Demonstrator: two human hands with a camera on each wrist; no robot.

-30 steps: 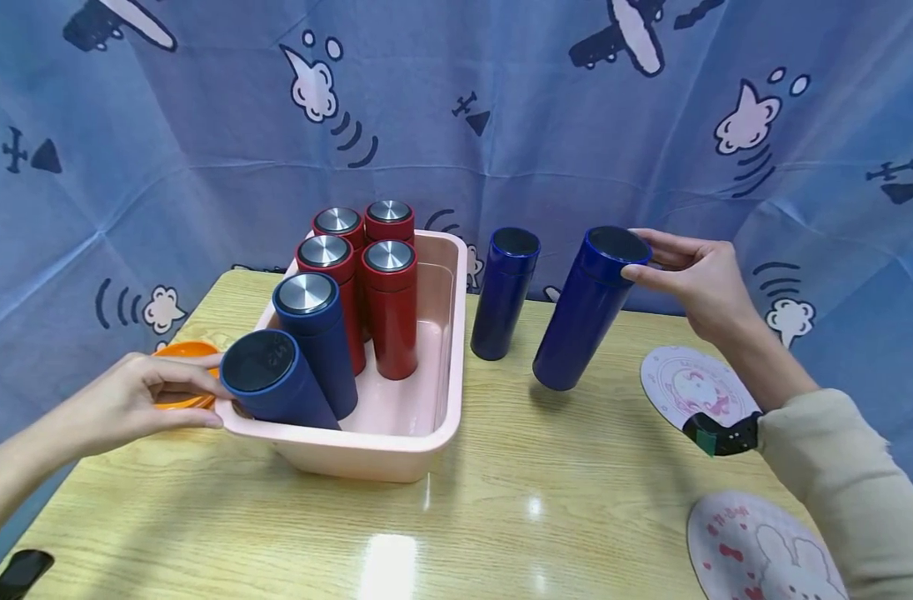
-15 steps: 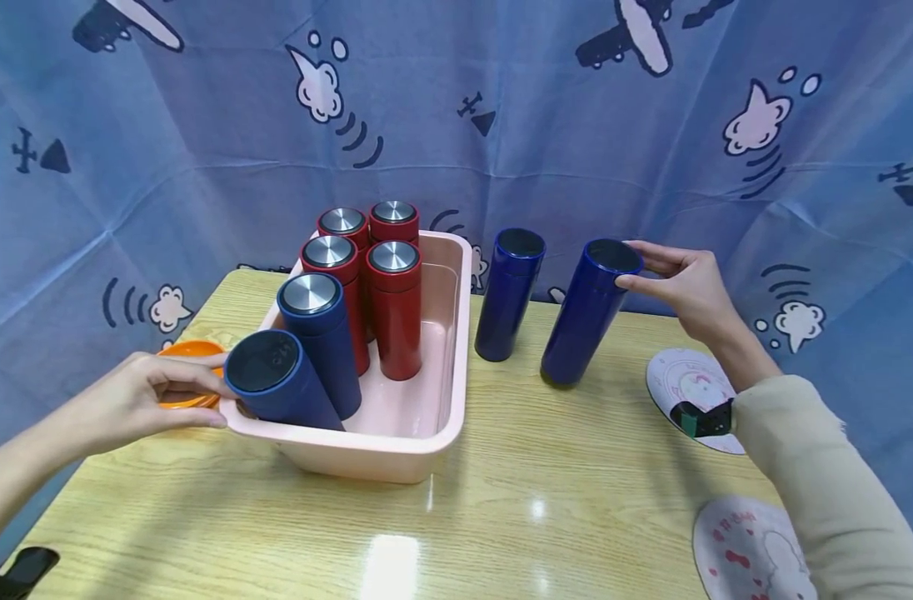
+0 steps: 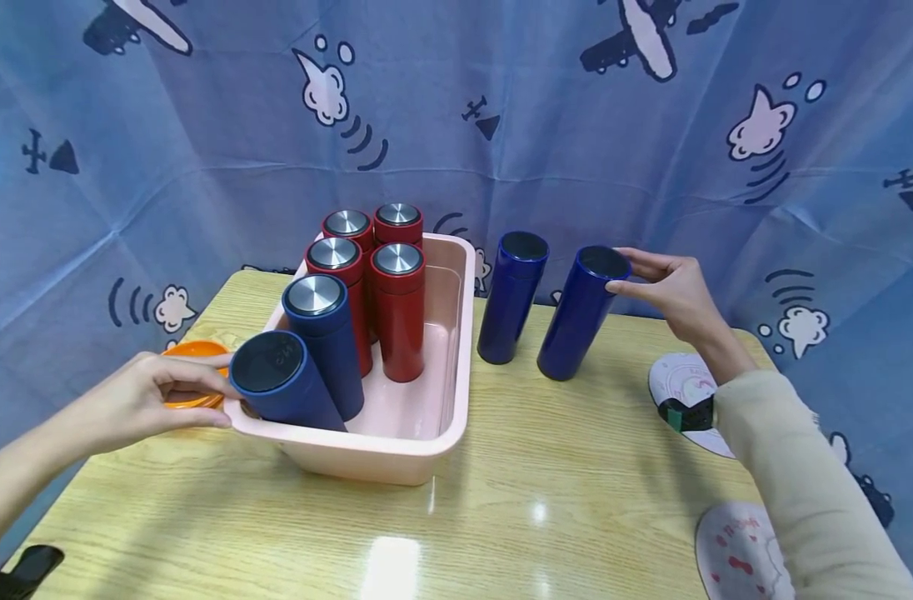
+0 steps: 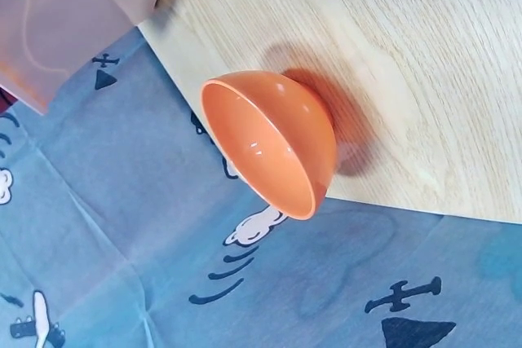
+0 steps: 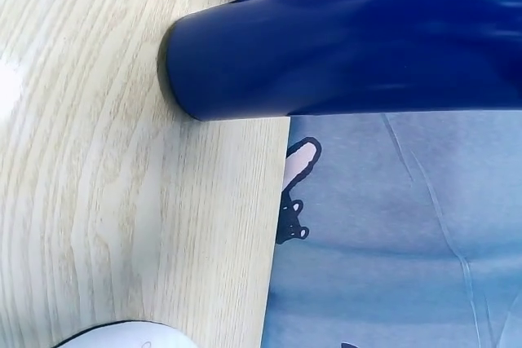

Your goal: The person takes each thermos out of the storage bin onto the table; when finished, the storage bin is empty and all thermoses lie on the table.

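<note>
While my right hand pinches the tilted blue flask at its rim, my left hand grips another flask (smooth, rigid, probably slippery).

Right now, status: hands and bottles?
Left hand holds tilted blue bottle in pink tub. Right hand holds leaning blue bottle on table. Upright blue bottle close beside.

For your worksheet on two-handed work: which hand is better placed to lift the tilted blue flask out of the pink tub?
Probably the left hand: it holds the tilted blue flask in the pink tub. The right hand grips another blue flask.
</note>
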